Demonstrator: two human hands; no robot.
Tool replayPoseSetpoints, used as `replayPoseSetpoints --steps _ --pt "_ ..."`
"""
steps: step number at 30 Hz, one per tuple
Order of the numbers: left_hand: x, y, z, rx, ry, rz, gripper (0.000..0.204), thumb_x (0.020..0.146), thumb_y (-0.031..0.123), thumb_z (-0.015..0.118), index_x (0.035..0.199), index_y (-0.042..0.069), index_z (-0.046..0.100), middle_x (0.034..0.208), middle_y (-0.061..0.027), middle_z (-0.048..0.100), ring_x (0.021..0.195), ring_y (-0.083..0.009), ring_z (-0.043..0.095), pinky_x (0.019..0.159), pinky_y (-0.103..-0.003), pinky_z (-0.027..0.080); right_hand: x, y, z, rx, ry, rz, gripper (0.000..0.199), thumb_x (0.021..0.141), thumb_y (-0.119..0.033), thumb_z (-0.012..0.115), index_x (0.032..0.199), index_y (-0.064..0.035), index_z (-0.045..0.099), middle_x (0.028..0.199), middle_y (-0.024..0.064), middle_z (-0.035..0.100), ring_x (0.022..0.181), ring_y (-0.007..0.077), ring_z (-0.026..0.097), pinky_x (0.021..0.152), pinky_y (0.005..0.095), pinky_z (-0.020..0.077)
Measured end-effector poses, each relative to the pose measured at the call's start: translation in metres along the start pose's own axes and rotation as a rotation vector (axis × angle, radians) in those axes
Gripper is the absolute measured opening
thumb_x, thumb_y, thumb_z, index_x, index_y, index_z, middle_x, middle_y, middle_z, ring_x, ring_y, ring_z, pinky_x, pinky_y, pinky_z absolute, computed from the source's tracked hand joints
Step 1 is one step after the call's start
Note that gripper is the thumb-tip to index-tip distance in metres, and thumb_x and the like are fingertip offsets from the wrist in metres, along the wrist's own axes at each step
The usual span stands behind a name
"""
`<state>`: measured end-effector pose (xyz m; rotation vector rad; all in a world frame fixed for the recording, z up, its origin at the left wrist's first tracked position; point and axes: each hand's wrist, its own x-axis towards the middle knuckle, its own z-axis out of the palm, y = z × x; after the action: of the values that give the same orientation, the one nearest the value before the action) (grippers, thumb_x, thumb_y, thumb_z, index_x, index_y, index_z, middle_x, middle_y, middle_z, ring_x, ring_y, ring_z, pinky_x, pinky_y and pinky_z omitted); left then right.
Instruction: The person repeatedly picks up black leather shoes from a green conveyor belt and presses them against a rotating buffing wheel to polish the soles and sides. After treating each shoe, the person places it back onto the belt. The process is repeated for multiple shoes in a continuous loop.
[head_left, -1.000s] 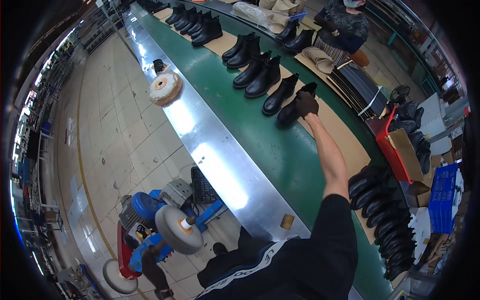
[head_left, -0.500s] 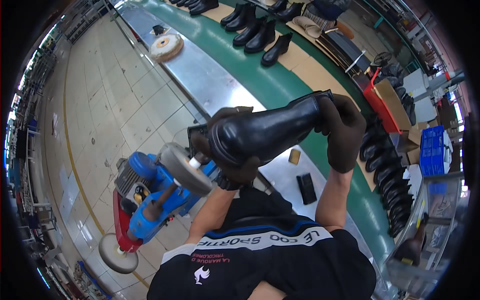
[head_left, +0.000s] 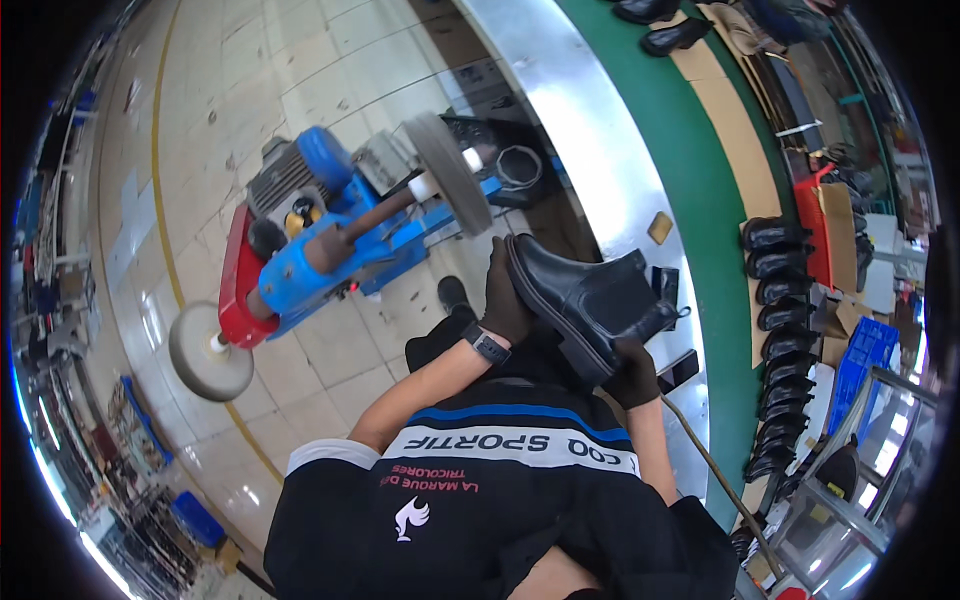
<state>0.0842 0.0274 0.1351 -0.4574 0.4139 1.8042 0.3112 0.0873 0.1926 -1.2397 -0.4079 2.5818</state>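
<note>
A shiny black Chelsea boot (head_left: pixel 575 295) is held side-on in front of my body, with its toe to the left and its elastic panel and pull loop to the right. My left hand (head_left: pixel 505 298), in a dark brown glove, is closed around the toe end. At the heel, my gloved right hand (head_left: pixel 634 374) grips the boot; some of its fingers are hidden behind the sole. Just beyond the toe, without touching it, is the grey buffing wheel (head_left: pixel 447 175) of a blue and red polishing machine (head_left: pixel 315 250).
A metal bench (head_left: pixel 590 90) runs along a green surface (head_left: pixel 690 150) on the right. A tan block (head_left: pixel 660 228) and a black phone-like slab (head_left: pixel 679 371) lie there. Finished-looking black boots (head_left: pixel 785 345) line the far edge. A second buffing wheel (head_left: pixel 210 350) sticks out at left.
The boot has come down closer to my body and turned, now showing its side and sole edge. My right hand has moved from the shaft top to the heel. The view has shifted.
</note>
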Motion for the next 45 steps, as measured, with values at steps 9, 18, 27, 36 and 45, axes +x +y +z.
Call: replayPoseSetpoints --steps 9,18,27,36,45 --pt "0.066 0.055 -0.09 -0.078 0.073 0.089 0.091 0.089 0.079 0.024 0.127 0.002 0.053 0.117 -0.0183 0.062 0.11 -0.0333 0.058 0.104 -0.047 0.042 0.089 0.042 0.045 0.174 -0.099 0.111 0.047 0.085 -0.025 0.06 0.123 0.0017 0.056 0.115 0.0161 0.064 0.105 0.0279 0.062 0.096 0.0407 0.0491" --pt "0.121 0.088 -0.115 0.016 0.386 0.079 0.081 0.095 0.071 0.015 0.139 0.01 0.044 0.128 -0.0225 0.056 0.124 -0.0361 0.052 0.103 -0.056 0.041 0.218 0.088 0.021 0.089 -0.083 0.09 0.035 0.087 -0.025 0.06 0.11 0.0015 0.061 0.106 0.0139 0.067 0.098 0.0228 0.065 0.09 0.0369 0.052" --pt "0.133 0.099 -0.158 0.87 0.098 0.4 0.085 0.093 0.074 0.016 0.142 0.009 0.043 0.137 -0.0165 0.053 0.128 -0.0346 0.048 0.112 -0.046 0.034 0.243 0.11 0.006 -0.105 -0.114 -0.115 0.03 0.089 -0.021 0.059 0.11 -0.001 0.062 0.109 0.0114 0.066 0.1 0.0216 0.064 0.094 0.0363 0.0494" --pt "0.039 0.057 -0.07 0.728 -0.157 0.313 0.051 0.091 0.045 0.051 0.131 0.013 0.058 0.132 -0.0092 0.061 0.125 -0.0247 0.054 0.11 -0.069 0.015 0.085 0.022 -0.015 -1.267 -0.047 -0.103 0.075 0.076 -0.027 0.08 0.137 0.0 0.046 0.13 0.0155 0.057 0.122 0.0257 0.054 0.104 0.0381 0.042" --pt "0.072 0.052 -0.146 0.602 0.282 0.193 0.079 0.097 0.066 0.028 0.133 0.0 0.051 0.13 -0.0158 0.059 0.12 -0.0285 0.056 0.114 -0.041 0.031 0.111 -0.05 0.05 -1.61 -0.615 -0.508 0.097 0.06 -0.027 0.084 0.145 -0.0116 0.04 0.128 0.0243 0.052 0.12 0.0406 0.051 0.103 0.0449 0.0412"
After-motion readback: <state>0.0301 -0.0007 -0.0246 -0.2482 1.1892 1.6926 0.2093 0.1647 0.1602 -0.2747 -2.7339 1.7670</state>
